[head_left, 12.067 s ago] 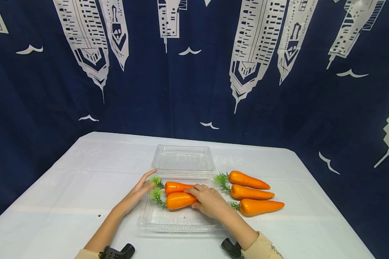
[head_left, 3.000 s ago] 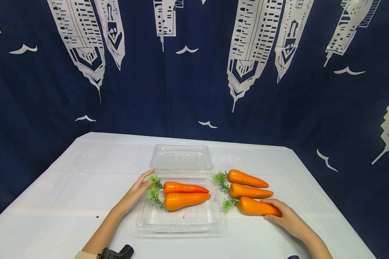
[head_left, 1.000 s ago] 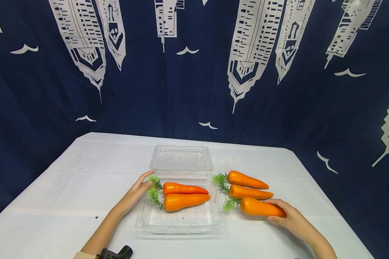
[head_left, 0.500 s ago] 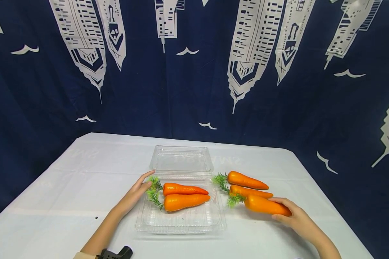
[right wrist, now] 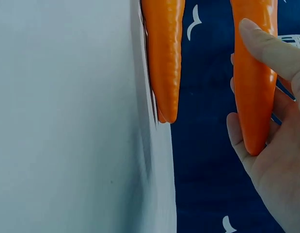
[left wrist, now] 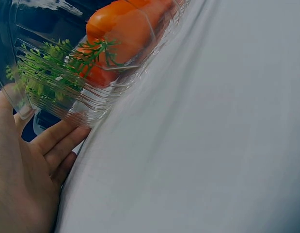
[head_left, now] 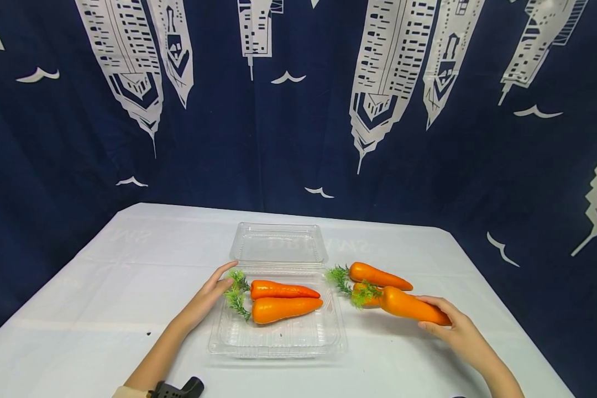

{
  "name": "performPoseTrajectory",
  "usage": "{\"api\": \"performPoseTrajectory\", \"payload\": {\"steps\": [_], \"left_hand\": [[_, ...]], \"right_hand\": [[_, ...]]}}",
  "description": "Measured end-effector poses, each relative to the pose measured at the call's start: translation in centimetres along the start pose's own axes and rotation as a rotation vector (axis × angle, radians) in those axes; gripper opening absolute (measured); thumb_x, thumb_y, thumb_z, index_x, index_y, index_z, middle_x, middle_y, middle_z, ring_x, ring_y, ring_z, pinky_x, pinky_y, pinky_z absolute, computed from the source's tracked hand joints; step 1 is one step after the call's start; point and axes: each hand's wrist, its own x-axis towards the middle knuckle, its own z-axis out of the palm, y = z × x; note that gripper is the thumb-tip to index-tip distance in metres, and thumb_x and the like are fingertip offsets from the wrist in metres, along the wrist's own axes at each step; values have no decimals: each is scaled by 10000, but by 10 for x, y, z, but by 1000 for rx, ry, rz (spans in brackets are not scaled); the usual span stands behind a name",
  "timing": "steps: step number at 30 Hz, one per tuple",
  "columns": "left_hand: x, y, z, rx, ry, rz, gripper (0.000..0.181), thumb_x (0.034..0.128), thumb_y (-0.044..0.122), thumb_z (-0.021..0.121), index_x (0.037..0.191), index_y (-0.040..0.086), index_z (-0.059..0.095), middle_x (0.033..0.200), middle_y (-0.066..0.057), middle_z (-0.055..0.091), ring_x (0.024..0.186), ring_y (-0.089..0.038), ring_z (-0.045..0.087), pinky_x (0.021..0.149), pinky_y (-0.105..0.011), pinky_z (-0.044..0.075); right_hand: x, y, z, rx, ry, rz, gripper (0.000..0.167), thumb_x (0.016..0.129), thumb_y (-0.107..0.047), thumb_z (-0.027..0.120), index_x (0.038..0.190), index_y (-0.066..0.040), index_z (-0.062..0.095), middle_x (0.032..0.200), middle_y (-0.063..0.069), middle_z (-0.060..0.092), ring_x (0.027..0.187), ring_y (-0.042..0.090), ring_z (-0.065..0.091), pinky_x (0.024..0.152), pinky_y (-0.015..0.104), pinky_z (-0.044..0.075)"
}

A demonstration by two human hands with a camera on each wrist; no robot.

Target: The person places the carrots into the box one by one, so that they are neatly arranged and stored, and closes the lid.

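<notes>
In the head view, my right hand (head_left: 457,329) holds an orange carrot (head_left: 412,305) with a green leafy top by its narrow end, raised above the table. The right wrist view shows the thumb on one side of this carrot (right wrist: 256,87) and fingers behind it. My left hand (head_left: 209,296) touches the left side of a clear plastic clamshell container (head_left: 278,347), its fingers mostly straight. Inside lie two carrots, a redder one (head_left: 281,289) behind a thicker one (head_left: 283,310), leaves to the left. The left wrist view shows fingers (left wrist: 62,143) against the ribbed plastic wall.
The container's lid (head_left: 281,243) lies folded back behind the base. To its right, a carrot (head_left: 378,275) lies on the white table (head_left: 129,276), and another (head_left: 363,296) is partly hidden by the held one. A dark blue printed curtain (head_left: 278,138) hangs behind.
The front carrot of the right-hand row has been lifted off the table and moved slightly right and up, held in the right hand. The left hand has stayed at the container's side.
</notes>
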Motion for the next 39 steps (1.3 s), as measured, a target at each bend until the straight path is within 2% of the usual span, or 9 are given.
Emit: {"api": "performPoseTrajectory", "payload": {"steps": [5,11,22,30,34,39], "left_hand": [[0,0,0,-3,1,-9,444,973,377,343,1405,315,265,1483,-131,256,1310,-414,309,1038,-659,168],[-1,1,0,3,3,-17,445,970,382,348,1403,322,266,1487,-122,249,1310,-408,312,1037,-658,173],[-1,1,1,15,0,-14,435,971,380,347,1397,334,271,1504,-101,210,1332,-412,268,1031,-673,156],[-1,4,2,5,18,-23,447,970,368,361,1403,297,277,1464,-141,292,1273,-387,376,1043,-621,221],[-1,4,2,0,22,-26,449,970,364,360,1405,292,276,1462,-137,296,1268,-381,384,1043,-621,221],[-1,3,2,5,20,-19,447,973,363,352,1406,289,273,1477,-134,266,1276,-394,369,1037,-631,220]], "right_hand": [[1,-3,4,-3,19,-36,418,830,-267,653,1219,-173,535,1087,-141,541,907,-89,449,749,141,402],[4,-9,10,-7,10,-32,422,831,-280,650,1221,-167,533,1118,-21,567,910,-79,452,768,141,402],[4,-21,21,4,119,-127,428,787,-205,699,1191,-180,562,1101,-50,571,916,-103,442,759,68,364],[3,-35,28,16,131,-124,428,804,-206,684,1209,-176,551,1155,1,572,979,-149,382,809,21,326],[3,-43,33,22,131,-139,435,803,-220,683,1215,-178,550,1171,-4,573,1011,-153,363,833,19,319],[2,-50,38,27,166,-175,450,775,-191,709,1202,-188,565,1162,1,582,1022,-176,342,844,-5,291]]}}
